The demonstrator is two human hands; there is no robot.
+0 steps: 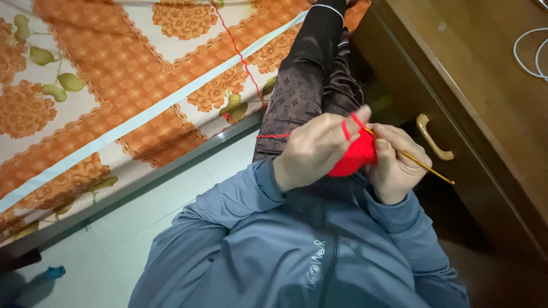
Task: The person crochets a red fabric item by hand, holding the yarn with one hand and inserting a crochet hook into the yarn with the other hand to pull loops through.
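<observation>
Two bare hands are working close together over the person's lap, both closed around a small red crochet piece (355, 155). The left hand (313, 149) is gripping the piece from its left side, fingers curled over the top edge, and the red yarn strand (244, 63) is looping around the raised index finger. From that finger the strand is running left across the dark patterned trousers (308, 74), then climbing over the orange floral bedcover (125, 74) toward the top of the frame. The right hand (398, 165) is pressing against the right side of the piece, thumb and fingers pinching a thin golden crochet hook (425, 166). The shaft of the hook is pointing down and to the right, past the knuckles; its tip is lying hidden at the red work between the two hands. The crochet piece is sitting between both palms, just above the collar of a blue-grey zipped jacket (274, 245). A dark wooden cabinet (491, 85) with a pale curved drawer handle (432, 140) is standing just beside the right hand. A white cable (528, 54) is lying on the cabinet top. Pale floor tiles (120, 239) are showing below the bed edge.
</observation>
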